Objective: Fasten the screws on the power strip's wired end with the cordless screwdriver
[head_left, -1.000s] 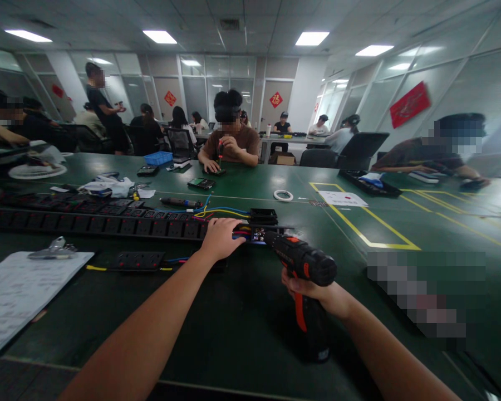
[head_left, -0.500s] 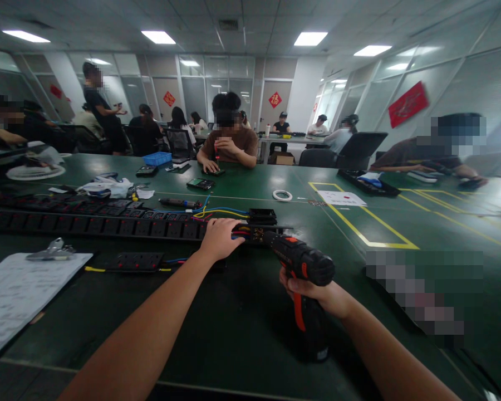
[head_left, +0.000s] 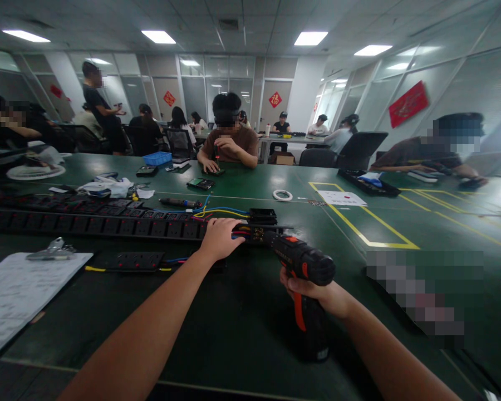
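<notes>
A long black power strip (head_left: 144,229) with a row of sockets lies across the table. My left hand (head_left: 221,238) is closed over it near its right end, where coloured wires show. In my right hand (head_left: 307,287) is a black and orange cordless drill (head_left: 303,259), gripped by its handle. Its front points left at the brass-coloured terminals (head_left: 258,234) of the strip's end; the bit's tip is too small to make out. Just behind lies a small black housing (head_left: 264,215) with blue and yellow wires (head_left: 229,211). A short socket piece (head_left: 140,260) with wires rests in front of the strip.
A clipboard with paper (head_left: 33,289) lies at the left. Beyond the strip are a dark pen-like tool (head_left: 179,203), a tape roll (head_left: 283,195), a blue basket (head_left: 157,159) and a paper sheet (head_left: 341,198). Across the table a person (head_left: 229,139) works, another leans in at the right.
Both hands, the drill and the power strip stay practically in place. People at the far left have shifted slightly.
</notes>
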